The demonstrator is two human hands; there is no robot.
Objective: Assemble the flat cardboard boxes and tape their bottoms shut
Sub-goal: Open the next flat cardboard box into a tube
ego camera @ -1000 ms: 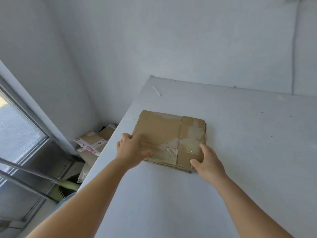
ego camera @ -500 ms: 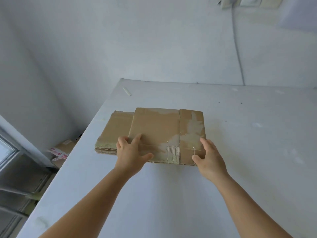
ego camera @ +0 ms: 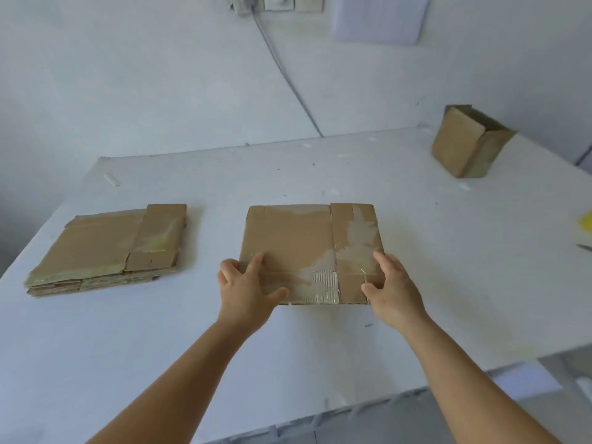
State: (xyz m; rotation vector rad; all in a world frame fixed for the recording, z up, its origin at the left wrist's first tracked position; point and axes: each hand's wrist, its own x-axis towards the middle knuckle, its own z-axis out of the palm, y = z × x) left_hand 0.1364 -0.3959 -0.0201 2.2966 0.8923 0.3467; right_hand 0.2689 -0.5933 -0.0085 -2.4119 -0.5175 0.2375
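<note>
A flattened cardboard box (ego camera: 309, 251) lies on the white table (ego camera: 416, 251), to the right of the stack of flat boxes (ego camera: 109, 248). The left hand (ego camera: 246, 291) and right hand (ego camera: 392, 290) grip its near corners, fingers clamped thumb-under, probably to lift and open it. An assembled box (ego camera: 467, 142) stands well beyond, to its right.

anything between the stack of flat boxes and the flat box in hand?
Nothing: head view shows bare white table between the brown flattened-cardboard stack and held flat cardboard box.
</note>
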